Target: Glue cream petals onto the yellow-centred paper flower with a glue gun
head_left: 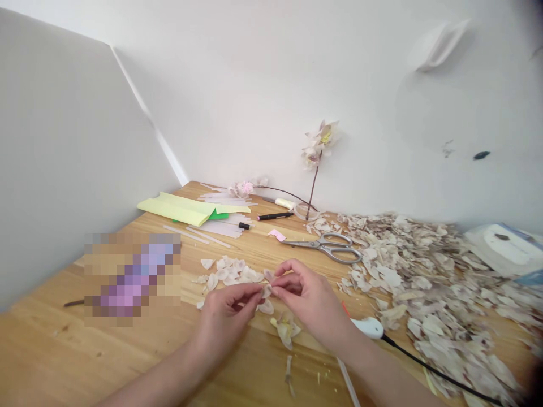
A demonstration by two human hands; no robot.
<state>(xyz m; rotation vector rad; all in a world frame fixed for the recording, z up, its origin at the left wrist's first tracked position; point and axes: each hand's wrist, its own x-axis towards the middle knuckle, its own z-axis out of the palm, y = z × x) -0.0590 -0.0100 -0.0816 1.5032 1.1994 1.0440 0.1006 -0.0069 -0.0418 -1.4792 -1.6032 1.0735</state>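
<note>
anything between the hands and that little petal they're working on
Nothing visible. The left hand and the right hand both pinch the petal at their fingertips, above the table. The loose petals lie just behind it and a small flower lies below, neither between fingers and petal.

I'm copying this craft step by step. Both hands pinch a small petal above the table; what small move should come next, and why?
Probably lower the petal to the small flower lying just below it and fit it against the yellow centre. The left hand and right hand already pinch it between their fingertips, and the white glue gun lies beside the right wrist.
</note>
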